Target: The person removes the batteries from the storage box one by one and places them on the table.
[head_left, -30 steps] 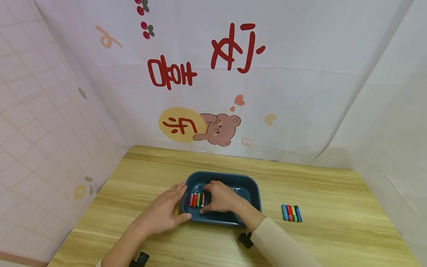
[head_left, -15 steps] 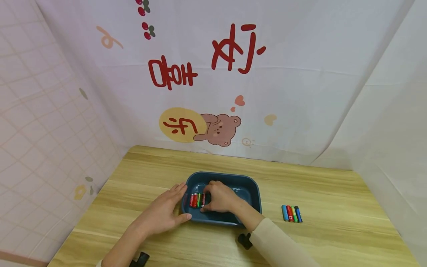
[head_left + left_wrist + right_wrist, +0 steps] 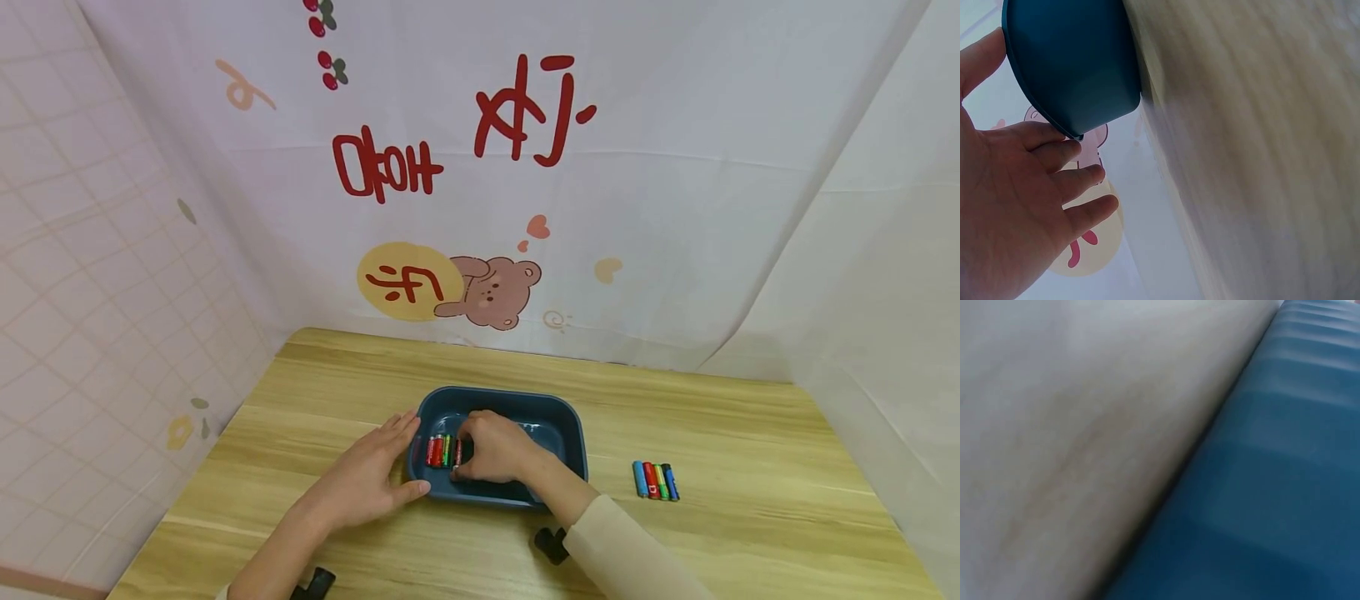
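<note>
Two hands at a blue tray of batteries

The left hand (image 3: 365, 481) rests flat on the worktop (image 3: 750, 533), straight fingers (image 3: 1079, 178) touching the blue tray's (image 3: 570, 425) left wall. The right hand (image 3: 495, 447) reaches inside the tray, fingers curled over the row of batteries (image 3: 440, 450) at its left end; whether they pinch one cannot be told. Four more batteries (image 3: 656, 480) lie well apart to the right.

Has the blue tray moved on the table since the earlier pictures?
No. The blue tray keeps its place against the batteries on the table.
</note>
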### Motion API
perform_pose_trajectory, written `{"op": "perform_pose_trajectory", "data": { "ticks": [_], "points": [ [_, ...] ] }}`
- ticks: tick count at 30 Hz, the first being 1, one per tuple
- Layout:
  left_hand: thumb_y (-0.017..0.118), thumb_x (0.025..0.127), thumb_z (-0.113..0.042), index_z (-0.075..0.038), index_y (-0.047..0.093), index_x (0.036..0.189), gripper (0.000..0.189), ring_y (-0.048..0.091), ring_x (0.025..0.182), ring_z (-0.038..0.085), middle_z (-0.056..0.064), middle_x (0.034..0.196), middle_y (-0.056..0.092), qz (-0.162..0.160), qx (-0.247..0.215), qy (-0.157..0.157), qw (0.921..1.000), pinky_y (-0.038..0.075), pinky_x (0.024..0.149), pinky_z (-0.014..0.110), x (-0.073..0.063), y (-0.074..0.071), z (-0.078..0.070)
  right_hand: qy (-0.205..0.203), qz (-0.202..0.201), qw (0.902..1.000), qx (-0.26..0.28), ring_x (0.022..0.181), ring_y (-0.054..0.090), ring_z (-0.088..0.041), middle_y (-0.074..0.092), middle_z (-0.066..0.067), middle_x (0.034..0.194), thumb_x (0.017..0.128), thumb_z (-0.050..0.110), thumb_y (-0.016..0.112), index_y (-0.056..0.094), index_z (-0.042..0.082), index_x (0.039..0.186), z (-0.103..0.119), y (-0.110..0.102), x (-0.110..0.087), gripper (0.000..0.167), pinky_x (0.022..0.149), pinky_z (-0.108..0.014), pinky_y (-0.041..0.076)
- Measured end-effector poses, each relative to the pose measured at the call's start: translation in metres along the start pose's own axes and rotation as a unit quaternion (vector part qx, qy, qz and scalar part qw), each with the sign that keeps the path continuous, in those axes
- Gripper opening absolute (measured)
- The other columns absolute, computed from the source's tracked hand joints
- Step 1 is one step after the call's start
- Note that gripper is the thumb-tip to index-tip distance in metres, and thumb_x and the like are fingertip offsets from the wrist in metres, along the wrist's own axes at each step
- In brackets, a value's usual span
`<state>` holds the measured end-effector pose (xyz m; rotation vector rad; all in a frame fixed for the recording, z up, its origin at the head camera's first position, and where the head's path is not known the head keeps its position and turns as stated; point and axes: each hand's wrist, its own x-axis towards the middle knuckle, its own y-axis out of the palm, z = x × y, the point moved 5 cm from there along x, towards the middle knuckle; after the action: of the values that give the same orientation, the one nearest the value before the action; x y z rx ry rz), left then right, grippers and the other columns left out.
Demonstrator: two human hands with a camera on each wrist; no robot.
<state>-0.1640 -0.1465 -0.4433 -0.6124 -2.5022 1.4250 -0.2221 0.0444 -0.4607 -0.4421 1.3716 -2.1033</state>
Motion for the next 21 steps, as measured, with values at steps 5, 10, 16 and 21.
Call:
{"op": "perform_pose_trajectory", "data": {
  "ticks": [5,10,16,21],
  "points": [
    [0.077,0.093,-0.049,-0.001,0.038,0.161,0.092,0.026,0.156,0.038,0.014,0.169,0.03,0.0,0.003,-0.001,1.0,0.026,0.123,0.06,0.0,0.0,0.0,-0.001,0.002,0.9999,0.016,0.093,0.06,-0.009,0.067,0.006,0.098,0.078,0.04,0.092,0.079,0.008,0.107,0.002,-0.002,-0.004,0.044,0.087,-0.03,0.057],
    [0.077,0.093,-0.05,-0.001,0.037,0.161,0.093,0.025,0.156,0.038,0.013,0.17,0.029,0.0,0.002,-0.002,1.0,0.025,0.123,0.061,0.0,0.0,0.0,-0.004,-0.005,0.9989,0.046,0.092,0.059,-0.009,0.067,0.006,0.098,0.079,0.037,0.092,0.077,0.007,0.108,0.002,-0.006,-0.008,0.044,0.089,-0.03,0.057],
    [0.077,0.093,-0.05,-0.001,0.037,0.161,0.093,0.026,0.156,0.038,0.014,0.169,0.03,-0.001,0.002,-0.001,1.0,0.025,0.123,0.061,-0.001,-0.001,0.0,-0.014,-0.018,0.9972,0.072,0.089,0.06,-0.008,0.067,0.006,0.097,0.08,0.037,0.091,0.077,0.006,0.107,0.0,-0.011,-0.014,0.044,0.085,-0.028,0.057],
    [0.077,0.093,-0.051,-0.002,0.037,0.162,0.093,0.026,0.156,0.038,0.014,0.169,0.031,-0.001,0.002,-0.003,1.0,0.026,0.123,0.061,-0.001,-0.001,0.001,-0.011,-0.026,0.9961,0.083,0.093,0.063,-0.014,0.07,0.001,0.103,0.081,0.038,0.091,0.077,0.005,0.11,-0.004,-0.015,-0.019,0.047,0.086,-0.03,0.057]
  ]
}}
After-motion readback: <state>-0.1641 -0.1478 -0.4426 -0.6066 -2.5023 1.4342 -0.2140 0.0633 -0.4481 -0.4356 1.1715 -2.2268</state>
